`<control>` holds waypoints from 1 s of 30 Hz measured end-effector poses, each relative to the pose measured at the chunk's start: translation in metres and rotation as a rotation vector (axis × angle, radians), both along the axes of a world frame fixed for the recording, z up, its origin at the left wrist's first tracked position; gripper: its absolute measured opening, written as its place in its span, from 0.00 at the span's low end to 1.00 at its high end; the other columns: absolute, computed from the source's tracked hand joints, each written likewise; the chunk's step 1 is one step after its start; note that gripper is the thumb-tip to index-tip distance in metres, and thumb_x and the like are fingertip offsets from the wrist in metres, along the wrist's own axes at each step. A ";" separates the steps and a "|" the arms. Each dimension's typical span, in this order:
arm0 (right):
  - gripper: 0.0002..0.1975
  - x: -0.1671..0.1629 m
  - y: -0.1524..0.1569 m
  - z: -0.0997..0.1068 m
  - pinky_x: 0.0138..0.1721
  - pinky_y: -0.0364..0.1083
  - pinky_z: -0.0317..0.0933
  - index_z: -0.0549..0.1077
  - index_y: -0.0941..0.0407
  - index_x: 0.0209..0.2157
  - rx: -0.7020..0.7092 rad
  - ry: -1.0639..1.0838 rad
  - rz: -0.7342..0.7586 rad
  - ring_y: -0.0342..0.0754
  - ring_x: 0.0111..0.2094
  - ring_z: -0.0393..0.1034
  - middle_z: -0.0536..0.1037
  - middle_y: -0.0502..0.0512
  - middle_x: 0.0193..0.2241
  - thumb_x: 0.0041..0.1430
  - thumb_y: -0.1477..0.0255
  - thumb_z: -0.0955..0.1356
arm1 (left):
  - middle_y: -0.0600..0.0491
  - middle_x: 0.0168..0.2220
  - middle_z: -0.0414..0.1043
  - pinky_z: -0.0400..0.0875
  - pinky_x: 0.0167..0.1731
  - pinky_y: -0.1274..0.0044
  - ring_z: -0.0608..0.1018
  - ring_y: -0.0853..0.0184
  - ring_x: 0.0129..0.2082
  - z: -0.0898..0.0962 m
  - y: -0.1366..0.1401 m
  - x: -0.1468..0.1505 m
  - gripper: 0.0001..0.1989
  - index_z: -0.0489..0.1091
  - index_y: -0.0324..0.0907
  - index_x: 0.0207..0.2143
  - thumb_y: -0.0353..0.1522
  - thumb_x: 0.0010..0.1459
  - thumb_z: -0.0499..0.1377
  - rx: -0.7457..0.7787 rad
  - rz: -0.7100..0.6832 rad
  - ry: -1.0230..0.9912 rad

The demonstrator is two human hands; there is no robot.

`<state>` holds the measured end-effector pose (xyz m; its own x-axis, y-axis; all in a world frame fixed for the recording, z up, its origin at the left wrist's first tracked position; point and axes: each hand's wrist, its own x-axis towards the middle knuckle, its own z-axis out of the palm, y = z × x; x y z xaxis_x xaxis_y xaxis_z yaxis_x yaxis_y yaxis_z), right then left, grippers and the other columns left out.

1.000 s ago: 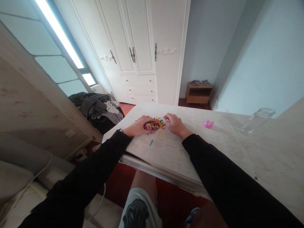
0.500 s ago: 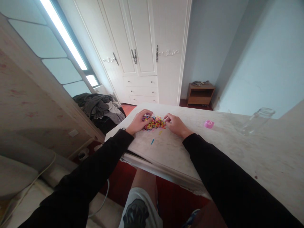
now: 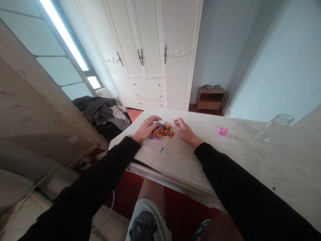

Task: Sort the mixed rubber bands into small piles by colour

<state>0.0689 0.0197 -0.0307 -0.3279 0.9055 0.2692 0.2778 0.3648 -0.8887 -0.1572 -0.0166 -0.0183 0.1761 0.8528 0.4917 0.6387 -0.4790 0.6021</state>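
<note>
Left of the frame's centre, the left hand rests at the left edge of a pile of small coloured strips, thumb parted from loosely spread fingers, the thumb reaching over the strips; the pile lies mid-frame on the pale tabletop, a lone blue strip just below it; the right hand is at the pile's right, fingers curled toward the thumb, though I cannot tell whether anything is pinched there; farther right sit a pink object and, at the right of the frame, a clear glass vessel, both apart from the hands; the step in hand looks like handling the loose strips between two hands; the next move seems to call for light fingertips and a steadying left hand, lest strips scatter.
</note>
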 end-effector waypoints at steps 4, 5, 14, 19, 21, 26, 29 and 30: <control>0.09 -0.016 -0.012 -0.004 0.57 0.55 0.65 0.62 0.52 0.47 -0.086 0.102 0.299 0.51 0.52 0.73 0.77 0.57 0.50 0.65 0.69 0.62 | 0.46 0.52 0.77 0.68 0.61 0.66 0.77 0.57 0.55 0.001 0.001 0.001 0.19 0.74 0.40 0.50 0.43 0.69 0.51 -0.064 -0.039 0.018; 0.09 -0.019 -0.014 -0.004 0.58 0.54 0.65 0.62 0.52 0.47 -0.070 0.110 0.330 0.51 0.52 0.72 0.76 0.57 0.50 0.65 0.69 0.62 | 0.46 0.52 0.77 0.67 0.61 0.66 0.77 0.56 0.55 0.001 0.001 0.002 0.20 0.74 0.40 0.50 0.43 0.69 0.51 -0.078 -0.058 0.023; 0.52 0.003 -0.022 0.001 0.68 0.65 0.51 0.63 0.50 0.62 0.325 -0.359 0.442 0.65 0.66 0.56 0.62 0.62 0.63 0.35 0.58 0.83 | 0.47 0.53 0.77 0.66 0.62 0.67 0.77 0.56 0.56 0.001 0.001 0.001 0.23 0.74 0.40 0.50 0.46 0.70 0.49 -0.100 -0.046 0.020; 0.33 -0.002 -0.015 -0.007 0.65 0.63 0.56 0.67 0.54 0.59 0.413 -0.322 0.326 0.61 0.61 0.63 0.68 0.63 0.56 0.53 0.61 0.76 | 0.47 0.51 0.78 0.68 0.60 0.67 0.77 0.57 0.54 0.001 -0.001 0.002 0.22 0.75 0.41 0.49 0.46 0.69 0.49 -0.107 -0.026 0.017; 0.26 -0.004 -0.010 -0.007 0.61 0.59 0.60 0.69 0.55 0.55 0.453 -0.244 0.282 0.58 0.57 0.66 0.71 0.61 0.52 0.57 0.63 0.74 | 0.46 0.51 0.78 0.68 0.61 0.67 0.77 0.56 0.54 0.002 -0.002 0.002 0.22 0.75 0.41 0.49 0.46 0.69 0.49 -0.105 -0.031 0.020; 0.04 0.004 -0.008 0.006 0.41 0.47 0.62 0.72 0.56 0.37 0.433 -0.180 0.042 0.49 0.37 0.70 0.75 0.54 0.35 0.59 0.71 0.68 | 0.46 0.51 0.78 0.67 0.61 0.67 0.77 0.57 0.55 0.002 -0.002 0.001 0.22 0.75 0.41 0.48 0.46 0.69 0.49 -0.102 -0.041 0.022; 0.12 0.007 -0.011 0.012 0.34 0.46 0.55 0.67 0.54 0.25 0.343 -0.262 0.038 0.46 0.28 0.64 0.70 0.49 0.23 0.63 0.69 0.64 | 0.46 0.52 0.78 0.67 0.62 0.67 0.77 0.57 0.55 0.001 -0.002 0.001 0.22 0.75 0.42 0.48 0.46 0.70 0.49 -0.099 -0.042 0.020; 0.15 0.006 -0.013 0.012 0.34 0.46 0.54 0.66 0.54 0.24 0.306 -0.277 0.080 0.46 0.28 0.63 0.70 0.49 0.22 0.64 0.67 0.63 | 0.46 0.52 0.78 0.66 0.63 0.67 0.77 0.56 0.55 0.000 -0.002 0.001 0.22 0.75 0.41 0.48 0.46 0.70 0.49 -0.098 -0.046 0.019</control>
<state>0.0754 0.0071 -0.0184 -0.4914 0.7665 0.4136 0.4510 0.6302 -0.6321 -0.1563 -0.0182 -0.0179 0.2250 0.8872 0.4029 0.6292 -0.4480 0.6351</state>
